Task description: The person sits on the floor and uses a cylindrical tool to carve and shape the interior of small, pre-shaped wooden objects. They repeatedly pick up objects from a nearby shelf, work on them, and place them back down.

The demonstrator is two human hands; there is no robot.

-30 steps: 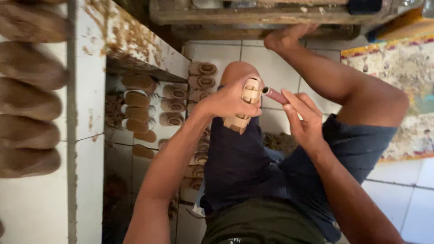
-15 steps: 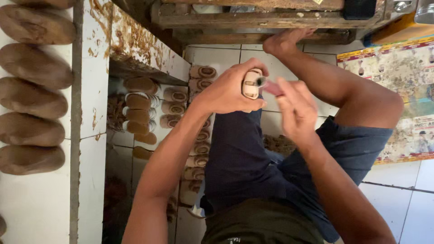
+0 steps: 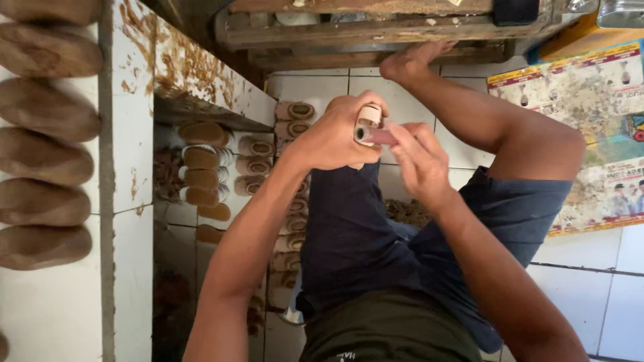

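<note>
A single head-worn camera looks steeply down, close over the person's lap, knees and tiled floor (image 3: 429, 100)

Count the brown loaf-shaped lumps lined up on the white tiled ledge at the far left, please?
6 in one column down the left edge: first cut off at the top, then. More may lie out of frame.

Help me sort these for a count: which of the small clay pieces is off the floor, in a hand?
The pale piece gripped in the left hand, with the right hand pressing a pinkish tool into it. All the other pieces lie in rows on the tiled floor.
</note>
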